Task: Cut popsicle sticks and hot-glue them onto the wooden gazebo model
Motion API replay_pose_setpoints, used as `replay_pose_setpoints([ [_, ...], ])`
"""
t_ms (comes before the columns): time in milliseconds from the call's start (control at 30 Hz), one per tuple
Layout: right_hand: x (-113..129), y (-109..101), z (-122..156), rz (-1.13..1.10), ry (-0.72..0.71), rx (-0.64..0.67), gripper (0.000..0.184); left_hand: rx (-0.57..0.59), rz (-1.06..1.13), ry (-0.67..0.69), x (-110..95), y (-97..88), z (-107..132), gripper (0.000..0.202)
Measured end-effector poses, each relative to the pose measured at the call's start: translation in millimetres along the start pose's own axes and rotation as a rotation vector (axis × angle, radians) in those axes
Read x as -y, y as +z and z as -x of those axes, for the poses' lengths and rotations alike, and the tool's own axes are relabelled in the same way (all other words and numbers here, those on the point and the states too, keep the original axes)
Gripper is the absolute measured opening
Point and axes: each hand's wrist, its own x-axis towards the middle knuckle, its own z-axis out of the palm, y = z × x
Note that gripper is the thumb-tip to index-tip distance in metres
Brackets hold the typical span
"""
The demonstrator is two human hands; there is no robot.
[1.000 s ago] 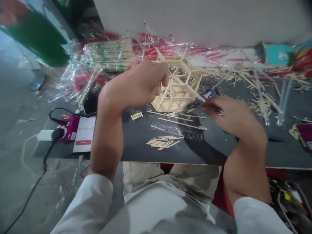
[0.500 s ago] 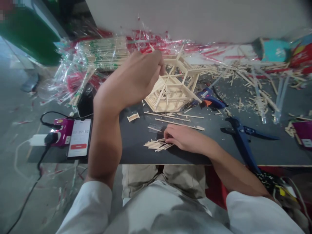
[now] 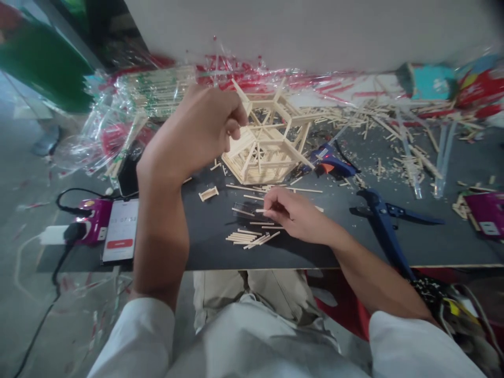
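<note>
My left hand (image 3: 210, 118) is raised at the left side of a wooden stick frame (image 3: 271, 142), its fingers curled closed. Whether they grip a part of the frame or anything small is hidden. This frame has a six-sided base and open struts slanting up and outward. My right hand (image 3: 297, 215) is low over the table, thumb and finger pinching a short wooden stick (image 3: 260, 211) whose end pokes out to the left. Below that hand lies a small pile of cut sticks (image 3: 244, 237). A little spool-shaped stick piece (image 3: 208, 193) rests to the left.
A blue glue gun (image 3: 334, 161) and a blue cutter (image 3: 380, 220) lie on the right. The phone (image 3: 121, 231) and purple power strip (image 3: 92, 220) sit at left. Plastic-wrapped stick bundles (image 3: 157, 89) line the back. Scraps and clear glue sticks (image 3: 444, 157) lie at far right.
My right hand has lifted from the stick pile with one short stick and moved up and away from me. My left hand has drawn slightly left and down from the frame's top.
</note>
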Motion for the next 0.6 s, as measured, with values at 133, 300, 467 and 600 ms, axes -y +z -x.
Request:
replay_pose_setpoints([
  [133, 3, 10, -6, -0.442, 0.119, -0.259, 0.029, -0.008, -0.037, 0.031, -1, 0.3, -2, 0.030],
  [300, 15, 23, -24, -0.844, 0.253, -0.630, 0.045, -0.009, -0.075, 0.065, -4, 1.3, -4, 0.032],
  [467, 21, 29, -40, -0.998, 0.353, -0.746, 0.049, 0.042, -0.071, 0.072, -6, 4.9, -8, 0.037],
  [600, 25, 29, -48, -1.065, 0.383, -0.761, 0.053, 0.011, -0.049, 0.063, -2, 11.1, -12, 0.040],
])
